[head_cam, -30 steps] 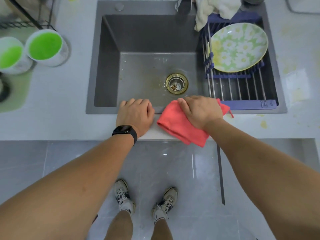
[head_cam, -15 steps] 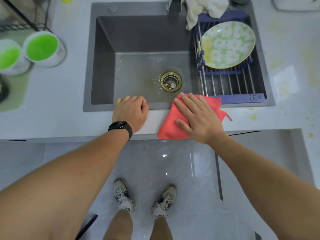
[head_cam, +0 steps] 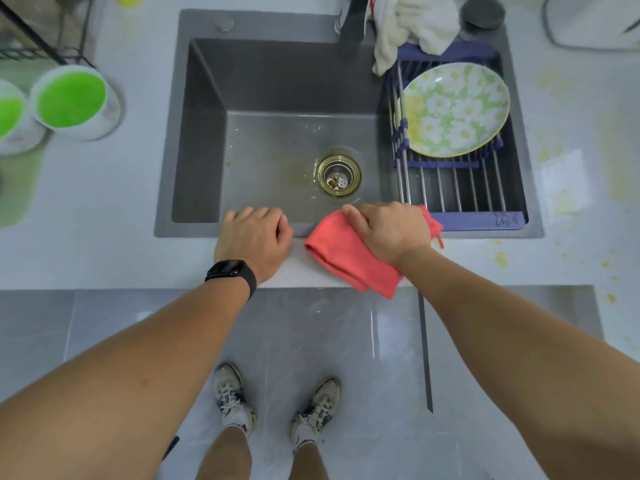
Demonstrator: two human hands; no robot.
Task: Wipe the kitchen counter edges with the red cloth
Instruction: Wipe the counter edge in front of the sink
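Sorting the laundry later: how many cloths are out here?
2. The red cloth lies on the counter's front edge under the right hand; a white cloth is heaped behind the sink by the dish rack.

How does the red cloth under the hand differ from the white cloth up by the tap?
The red cloth lies folded flat on the counter's front edge, its corner hanging over; the white cloth sits bunched behind the sink. The right hand grips the red cloth; nothing touches the white one. Both are soft cloths beside the sink.
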